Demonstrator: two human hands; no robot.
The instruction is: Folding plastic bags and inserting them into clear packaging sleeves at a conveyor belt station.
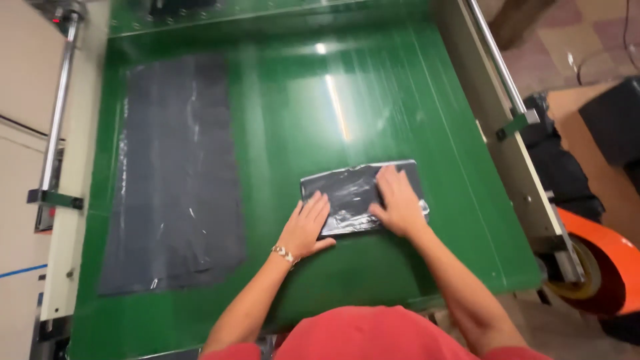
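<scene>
A small dark folded item in a clear plastic bag (pixel 352 193) lies flat on the green conveyor belt (pixel 373 100). My left hand (pixel 307 225) rests flat on its near left corner, fingers spread, with a bracelet at the wrist. My right hand (pixel 398 203) presses down flat on the bag's right part. Neither hand grips the bag; both lie on top of it.
A large flat dark plastic sheet (pixel 177 180) covers the belt's left side. Metal rails run along the left edge (pixel 59 100) and the right edge (pixel 497 57). An orange roll (pixel 610 263) and dark bags (pixel 560 167) sit beyond the right rail.
</scene>
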